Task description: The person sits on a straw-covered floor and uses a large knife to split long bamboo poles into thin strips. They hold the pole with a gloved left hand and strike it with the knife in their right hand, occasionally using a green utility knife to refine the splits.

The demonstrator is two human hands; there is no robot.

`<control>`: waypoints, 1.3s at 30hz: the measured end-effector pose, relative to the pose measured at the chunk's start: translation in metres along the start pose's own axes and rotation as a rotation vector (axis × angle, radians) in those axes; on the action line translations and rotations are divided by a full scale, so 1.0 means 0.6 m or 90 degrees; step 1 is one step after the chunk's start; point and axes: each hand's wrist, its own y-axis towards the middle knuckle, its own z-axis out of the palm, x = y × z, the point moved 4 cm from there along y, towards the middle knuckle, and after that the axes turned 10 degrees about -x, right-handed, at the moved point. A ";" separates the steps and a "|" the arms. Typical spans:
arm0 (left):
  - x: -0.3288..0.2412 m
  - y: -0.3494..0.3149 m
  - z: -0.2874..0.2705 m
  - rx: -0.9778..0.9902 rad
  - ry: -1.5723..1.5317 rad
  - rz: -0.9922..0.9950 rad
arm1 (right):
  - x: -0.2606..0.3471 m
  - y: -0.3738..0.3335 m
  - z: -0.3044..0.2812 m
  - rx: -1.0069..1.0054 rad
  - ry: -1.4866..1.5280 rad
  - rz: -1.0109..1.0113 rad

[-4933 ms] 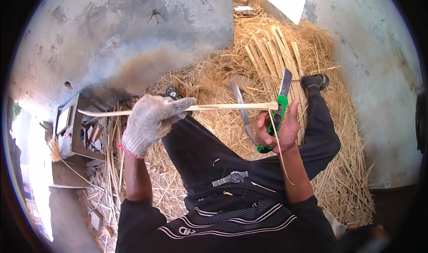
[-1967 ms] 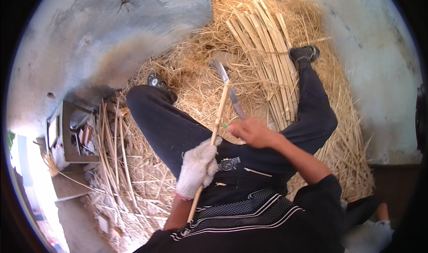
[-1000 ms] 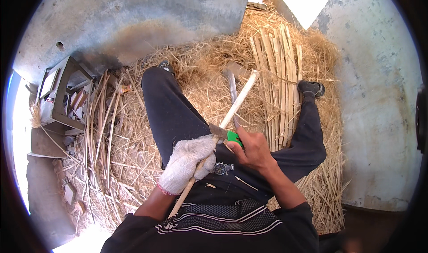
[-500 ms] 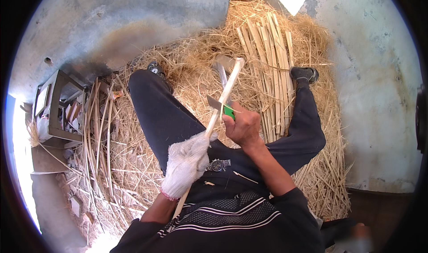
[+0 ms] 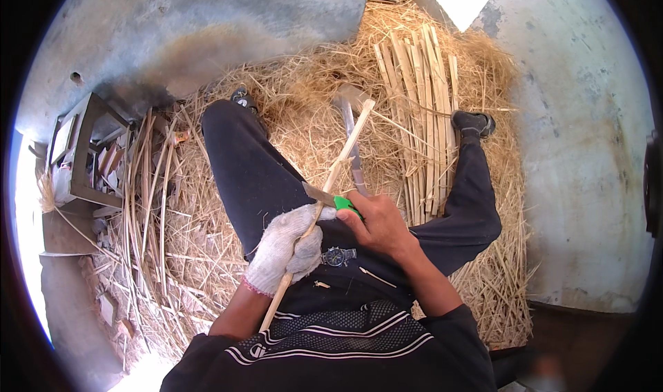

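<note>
The pale strip (image 5: 347, 148) slants through the curled left hand (image 5: 284, 248), crossed by the knife (image 5: 343, 204) the right hand (image 5: 381, 226) grips.

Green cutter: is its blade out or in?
Out: the grey blade juts from the green handle, held in the right hand, and crosses the pale strip.

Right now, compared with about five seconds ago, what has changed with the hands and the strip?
The pale strip, earlier crosswise, now slants forward to the right, gripped by the gloved left hand. The right hand, earlier at the strip's end, now has the green knife across it, just beyond the left hand. Still in place: the watch and the row of split strips.
</note>
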 end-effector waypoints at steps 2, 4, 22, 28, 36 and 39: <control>0.000 -0.002 0.003 -0.014 0.069 0.003 | -0.005 -0.004 -0.011 -0.058 -0.086 -0.034; 0.008 -0.004 0.004 -0.027 0.123 0.009 | -0.015 -0.012 -0.011 -0.119 -0.168 -0.062; -0.021 0.006 -0.008 -0.155 0.269 0.161 | -0.093 -0.035 0.062 0.019 0.385 0.198; -0.042 0.003 0.016 -0.150 0.342 0.182 | 0.006 -0.022 0.038 -0.201 0.424 0.249; -0.017 -0.011 0.007 0.107 0.225 0.064 | 0.037 0.003 0.017 -0.094 0.700 0.353; -0.019 -0.018 0.001 0.120 0.213 0.102 | 0.043 0.006 0.007 -0.117 0.488 0.208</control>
